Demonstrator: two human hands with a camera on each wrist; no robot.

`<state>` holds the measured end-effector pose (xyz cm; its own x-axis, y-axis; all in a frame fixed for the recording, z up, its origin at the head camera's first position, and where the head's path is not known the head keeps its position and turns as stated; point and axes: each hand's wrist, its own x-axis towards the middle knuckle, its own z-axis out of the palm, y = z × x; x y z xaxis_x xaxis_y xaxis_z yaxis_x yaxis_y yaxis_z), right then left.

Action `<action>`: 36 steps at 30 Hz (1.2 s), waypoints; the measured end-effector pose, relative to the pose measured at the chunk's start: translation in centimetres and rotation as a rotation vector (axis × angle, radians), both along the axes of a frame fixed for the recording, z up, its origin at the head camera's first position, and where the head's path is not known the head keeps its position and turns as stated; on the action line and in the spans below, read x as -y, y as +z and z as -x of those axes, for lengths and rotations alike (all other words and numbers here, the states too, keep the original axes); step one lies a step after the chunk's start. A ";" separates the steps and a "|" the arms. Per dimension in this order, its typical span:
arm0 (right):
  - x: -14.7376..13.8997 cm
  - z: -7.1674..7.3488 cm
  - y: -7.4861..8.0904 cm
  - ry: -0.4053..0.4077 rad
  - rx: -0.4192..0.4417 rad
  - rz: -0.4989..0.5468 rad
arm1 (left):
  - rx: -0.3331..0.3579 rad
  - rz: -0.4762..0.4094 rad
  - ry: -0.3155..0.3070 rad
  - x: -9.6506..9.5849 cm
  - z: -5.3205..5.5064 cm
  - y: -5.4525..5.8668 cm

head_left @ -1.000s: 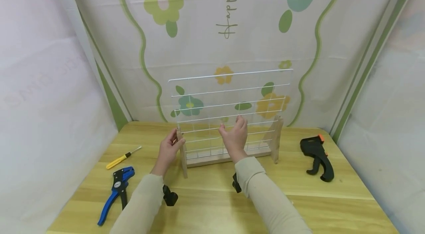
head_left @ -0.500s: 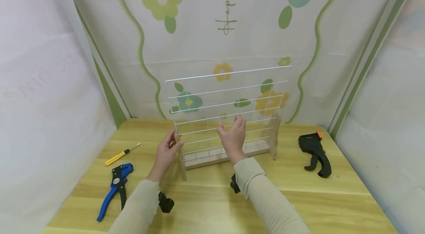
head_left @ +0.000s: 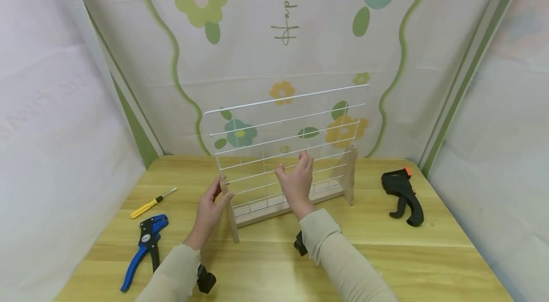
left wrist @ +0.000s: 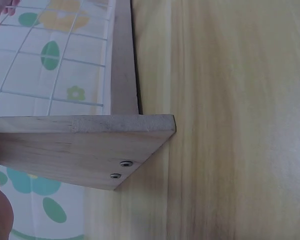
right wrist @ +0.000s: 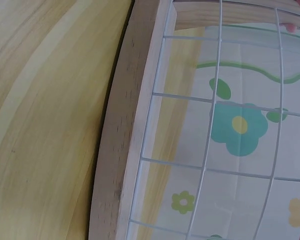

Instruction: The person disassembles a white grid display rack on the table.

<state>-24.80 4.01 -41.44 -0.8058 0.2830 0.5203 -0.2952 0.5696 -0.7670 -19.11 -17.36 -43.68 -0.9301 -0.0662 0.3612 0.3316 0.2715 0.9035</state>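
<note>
A rack of white wire grid (head_left: 257, 123) between wooden side boards stands upright on the table, a wooden bar (head_left: 266, 214) along its bottom. My left hand (head_left: 208, 211) grips the upper part of the left side board (head_left: 231, 226), thumb in front and fingers at the outer side. In the left wrist view that board (left wrist: 90, 155) shows two screw heads (left wrist: 121, 169). My right hand (head_left: 296, 185) holds the wire grid near its middle with curled fingers, thumb apart from them. The right wrist view shows the grid's wires (right wrist: 205, 170) and the bottom bar (right wrist: 120, 135) close up.
On the left of the table (head_left: 386, 268) lie a yellow-handled screwdriver (head_left: 147, 207) and a blue and black wire stripper (head_left: 146, 245). A black clamp with an orange tip (head_left: 403, 195) lies on the right. A flowered cloth (head_left: 249, 54) hangs behind the rack.
The rack has turned, its left end coming nearer to me and its right end shifting slightly back. Both hands keep their hold, the left one moving nearer with the board.
</note>
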 end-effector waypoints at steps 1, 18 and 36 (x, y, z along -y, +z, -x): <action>0.0 -0.1 0.0 0.002 0.000 0.002 | -0.016 0.009 0.006 -0.1 -0.3 0.3; -0.5 0.2 -0.5 -0.006 -0.153 -0.066 | -0.073 0.007 0.003 -0.7 -1.2 0.9; -0.4 0.2 0.3 0.011 -0.137 0.070 | -0.098 0.014 -0.024 0.4 0.5 -2.0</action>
